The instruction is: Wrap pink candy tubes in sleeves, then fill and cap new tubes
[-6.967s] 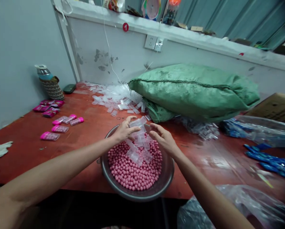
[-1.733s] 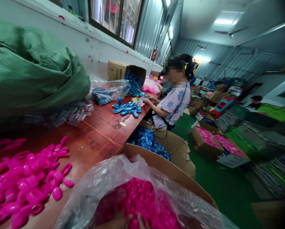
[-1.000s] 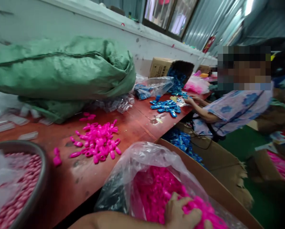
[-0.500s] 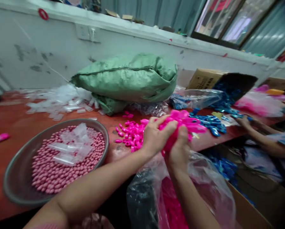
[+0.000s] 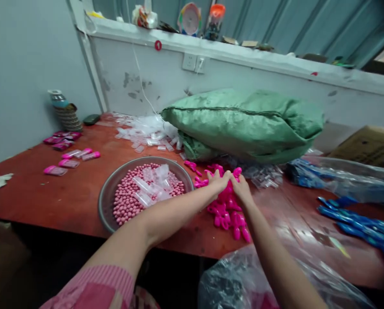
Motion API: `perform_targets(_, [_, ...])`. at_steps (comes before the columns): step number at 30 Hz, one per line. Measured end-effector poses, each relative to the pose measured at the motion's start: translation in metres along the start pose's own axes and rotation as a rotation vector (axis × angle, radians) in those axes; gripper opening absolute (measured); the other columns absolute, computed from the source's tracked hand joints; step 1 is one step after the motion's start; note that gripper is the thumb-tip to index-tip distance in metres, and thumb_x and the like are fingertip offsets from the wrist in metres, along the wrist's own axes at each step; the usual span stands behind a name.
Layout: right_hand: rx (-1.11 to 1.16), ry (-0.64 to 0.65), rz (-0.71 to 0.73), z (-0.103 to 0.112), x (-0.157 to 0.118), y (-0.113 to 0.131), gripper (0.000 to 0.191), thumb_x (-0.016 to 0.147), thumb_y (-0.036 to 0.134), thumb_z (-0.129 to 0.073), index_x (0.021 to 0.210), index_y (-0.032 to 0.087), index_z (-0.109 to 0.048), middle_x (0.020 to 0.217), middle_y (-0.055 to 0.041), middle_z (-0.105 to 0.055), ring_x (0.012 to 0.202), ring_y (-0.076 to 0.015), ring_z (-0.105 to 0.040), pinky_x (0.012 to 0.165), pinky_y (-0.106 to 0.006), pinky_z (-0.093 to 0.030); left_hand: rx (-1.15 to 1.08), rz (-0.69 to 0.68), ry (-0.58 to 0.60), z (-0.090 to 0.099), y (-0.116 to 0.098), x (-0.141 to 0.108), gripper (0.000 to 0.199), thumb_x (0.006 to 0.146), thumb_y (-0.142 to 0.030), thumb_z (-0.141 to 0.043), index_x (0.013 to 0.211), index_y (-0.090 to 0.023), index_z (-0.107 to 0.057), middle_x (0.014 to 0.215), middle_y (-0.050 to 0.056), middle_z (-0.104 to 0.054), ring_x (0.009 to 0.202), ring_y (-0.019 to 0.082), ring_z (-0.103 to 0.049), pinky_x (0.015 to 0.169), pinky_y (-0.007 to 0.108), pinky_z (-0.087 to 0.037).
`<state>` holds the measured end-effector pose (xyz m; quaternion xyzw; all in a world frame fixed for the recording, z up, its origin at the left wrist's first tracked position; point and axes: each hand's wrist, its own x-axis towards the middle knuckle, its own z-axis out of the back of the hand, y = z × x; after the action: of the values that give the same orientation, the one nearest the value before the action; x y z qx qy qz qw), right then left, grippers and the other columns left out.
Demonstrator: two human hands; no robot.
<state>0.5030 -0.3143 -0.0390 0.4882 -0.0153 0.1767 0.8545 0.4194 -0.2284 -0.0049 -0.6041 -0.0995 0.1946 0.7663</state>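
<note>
My left hand [image 5: 220, 183] rests at the pile of bright pink plastic pieces [image 5: 224, 214] on the red table, its fingers stretched out and apart. On the pile's other side is my right hand [image 5: 240, 189], also with extended fingers, its tips touching the pink pieces. The pieces look like small rounded shapes with ear-like lobes; they are loose between and below both hands. Left of the pile stands a grey bowl [image 5: 104, 210] of pink beads [image 5: 127, 199], with clear plastic tubes [image 5: 151, 184] lying on the beads.
A large green sack [image 5: 243, 124] lies behind the pile. Clear tubes [image 5: 153, 133] are heaped at the back. Pink-capped tubes [image 5: 70, 163] lie at left. Blue pieces [image 5: 355, 219] and a cardboard box [image 5: 368, 146] are at right. A clear plastic bag [image 5: 230, 274] hangs below the table edge.
Both hands have come down and let the bunch of pink pieces go onto the table pile. The view has swung left, and the co-worker's arms at right are out of view.
</note>
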Motion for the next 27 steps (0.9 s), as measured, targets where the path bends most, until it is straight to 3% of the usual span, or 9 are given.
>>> perform_targets(3, [-0.056,0.025,0.035,0.005,0.008,0.004,0.052,0.069,0.049,-0.051,0.106,0.013,-0.057,0.104,-0.0133,-0.062,0.094,-0.0250,-0.058,0.078,-0.035,-0.045,-0.006,0.097,0.005,0.008,-0.006,-0.004,0.078,0.079,-0.056,-0.038,0.139,-0.011,-0.019,0.145,0.020,0.011,0.132,0.039,-0.009,0.096,0.049,-0.030])
perform_targets(7, [-0.153,0.023,0.088,0.017,-0.003,0.025,0.048,0.066,0.043,-0.056,0.103,0.013,-0.060,0.106,-0.0139,-0.061,0.098,-0.0272,-0.056,0.085,-0.041,-0.041,-0.035,0.095,0.072,0.025,-0.011,-0.013,0.076,0.077,-0.050,-0.045,0.140,-0.019,-0.015,0.148,0.014,0.000,0.131,0.034,-0.017,0.084,0.041,-0.045])
perform_targets(10, [-0.216,-0.091,0.184,0.020,-0.032,0.055,0.043,0.070,0.043,-0.052,0.101,0.015,-0.062,0.104,-0.0125,-0.063,0.094,-0.0257,-0.057,0.086,-0.041,-0.040,-0.024,-0.003,0.111,0.058,-0.018,-0.024,0.078,0.077,-0.048,-0.047,0.141,-0.020,-0.012,0.146,0.015,-0.017,0.123,0.032,-0.037,0.073,0.035,-0.051])
perform_targets(12, [-0.172,-0.133,0.246,0.011,-0.058,0.079,0.040,0.075,0.044,-0.048,0.099,0.016,-0.063,0.097,-0.0104,-0.065,0.086,-0.0230,-0.059,0.081,-0.037,-0.043,0.013,-0.134,0.139,0.096,-0.024,-0.035,0.075,0.077,-0.047,-0.047,0.140,-0.019,-0.016,0.139,0.015,-0.035,0.108,0.029,-0.052,0.064,0.032,-0.053])
perform_targets(14, [-0.091,-0.015,0.320,-0.008,-0.084,0.105,0.036,0.077,0.043,-0.047,0.094,0.017,-0.064,0.091,-0.0078,-0.067,0.082,-0.0206,-0.061,0.077,-0.032,-0.045,0.098,-0.303,0.090,0.146,-0.028,-0.049,0.062,0.077,-0.044,-0.048,0.132,-0.015,-0.038,0.124,0.012,-0.053,0.092,0.023,-0.060,0.066,0.029,-0.052])
perform_targets(16, [-0.097,0.226,0.408,-0.037,-0.105,0.131,0.030,0.079,0.040,-0.047,0.090,0.018,-0.065,0.087,-0.0057,-0.068,0.081,-0.0189,-0.061,0.075,-0.028,-0.045,0.209,-0.419,0.022,0.200,-0.026,-0.069,0.045,0.079,-0.040,-0.046,0.113,-0.014,-0.057,0.108,0.008,-0.063,0.085,0.020,-0.062,0.066,0.026,-0.051])
perform_targets(20, [-0.400,0.468,0.498,-0.106,-0.120,0.176,0.025,0.082,0.033,-0.044,0.085,0.020,-0.066,0.089,-0.0045,-0.068,0.083,-0.0170,-0.060,0.074,-0.025,-0.042,0.345,-0.432,-0.151,0.287,0.005,-0.115,0.035,0.080,-0.038,-0.044,0.098,-0.017,-0.065,0.089,0.003,-0.068,0.074,0.016,-0.063,0.062,0.024,-0.049])
perform_targets(23, [-0.520,0.459,0.450,-0.152,-0.119,0.198,0.025,0.080,0.035,-0.048,0.079,0.018,-0.066,0.089,-0.0099,-0.066,0.083,-0.0217,-0.060,0.072,-0.030,-0.041,0.462,-0.420,-0.257,0.314,0.040,-0.142,0.029,0.079,-0.035,-0.047,0.091,-0.017,-0.067,0.087,0.003,-0.069,0.079,0.017,-0.063,0.069,0.025,-0.048])
perform_targets(27, [-0.586,0.462,0.386,-0.194,-0.117,0.212,0.022,0.069,0.035,-0.061,0.073,0.014,-0.065,0.089,-0.0146,-0.065,0.080,-0.0258,-0.060,0.065,-0.032,-0.042,0.592,-0.491,-0.165,0.309,0.069,-0.155,0.025,0.080,-0.030,-0.050,0.093,-0.017,-0.067,0.092,0.005,-0.069,0.084,0.017,-0.062,0.078,0.026,-0.045])
